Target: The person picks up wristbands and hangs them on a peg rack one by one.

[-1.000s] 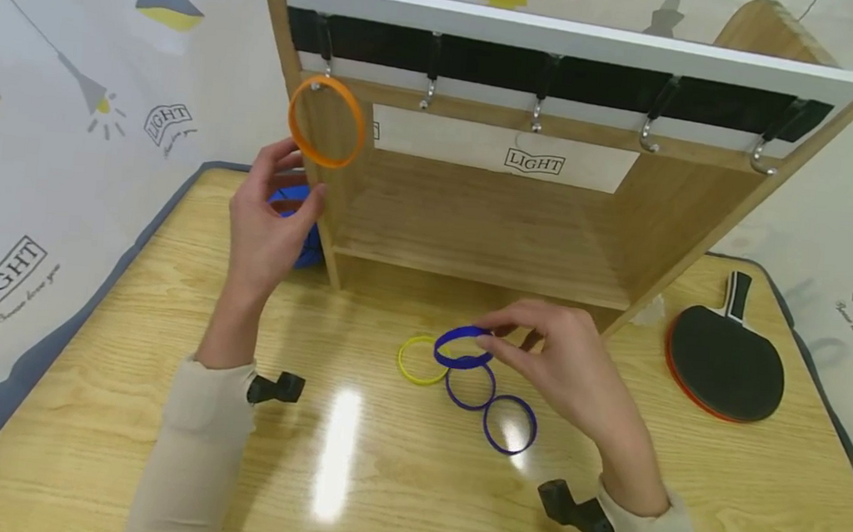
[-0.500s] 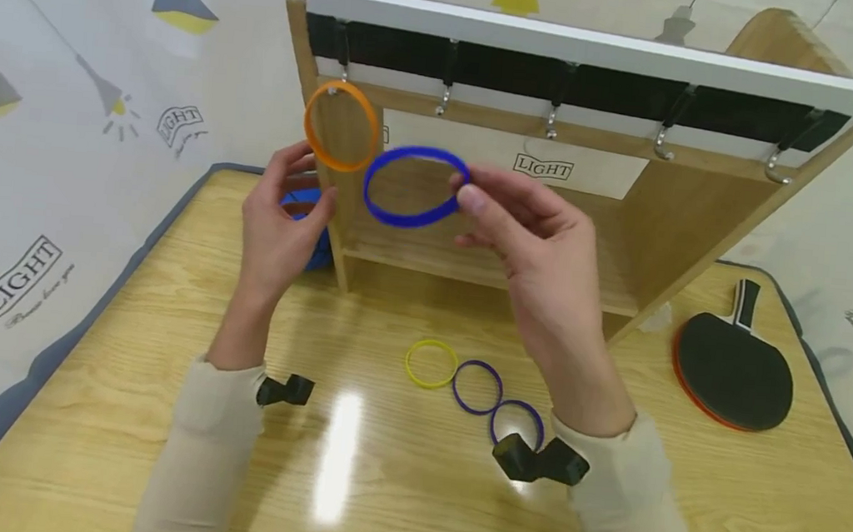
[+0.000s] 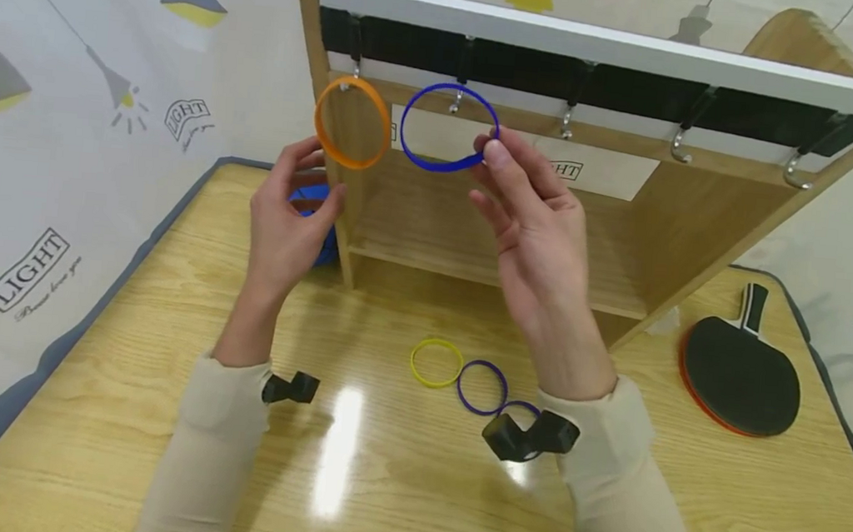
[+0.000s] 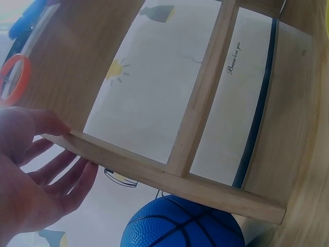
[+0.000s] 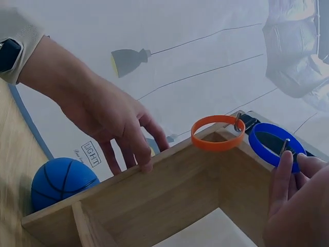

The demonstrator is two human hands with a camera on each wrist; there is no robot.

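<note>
Our right hand [image 3: 543, 217] rim-pinches the blue plastic-looking ring [image 3: 445, 166], hole clear, before the tan wooden rack [image 3: 700, 225] our left hand [image 3: 284, 220] grips, likely steadying.

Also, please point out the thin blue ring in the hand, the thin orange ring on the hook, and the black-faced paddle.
Thin blue ring [image 3: 445, 167], head view: lower rim.
Thin orange ring [image 5: 218, 145], right wrist view: front band.
Black-faced paddle [image 3: 743, 376], head view: black face.
</note>
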